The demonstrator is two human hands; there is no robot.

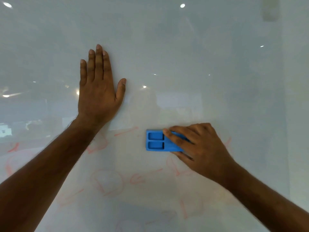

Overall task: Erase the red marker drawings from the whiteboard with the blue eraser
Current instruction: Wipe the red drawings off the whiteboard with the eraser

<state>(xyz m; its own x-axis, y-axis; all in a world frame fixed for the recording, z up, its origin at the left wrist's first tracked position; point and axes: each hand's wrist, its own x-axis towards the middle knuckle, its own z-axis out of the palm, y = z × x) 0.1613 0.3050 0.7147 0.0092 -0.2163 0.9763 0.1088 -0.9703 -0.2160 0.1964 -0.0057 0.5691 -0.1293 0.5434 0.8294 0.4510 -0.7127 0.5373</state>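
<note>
Mid-erase step. Right hand (199, 148) grips the blue eraser (158, 140), fingers over the top edge and thumb under, pressed flat on the whiteboard (184, 47) right of centre. Left hand (98, 87) is spread wide, palm flat against the board up and to the left, holding nothing; looks like bracing. Upper board reads clean apart from glare spots. Red marker drawings (107, 181) remain across the lower half: faint loops and strokes below the eraser, more at far left near the forearm, a short dash just left of the eraser's top corner, traces by the right wrist. Judged roughly halfway. Next move likely calls for sweeping the eraser down and leftward through the remaining red with steady pressure, pad flat, in overlapping passes.
</note>
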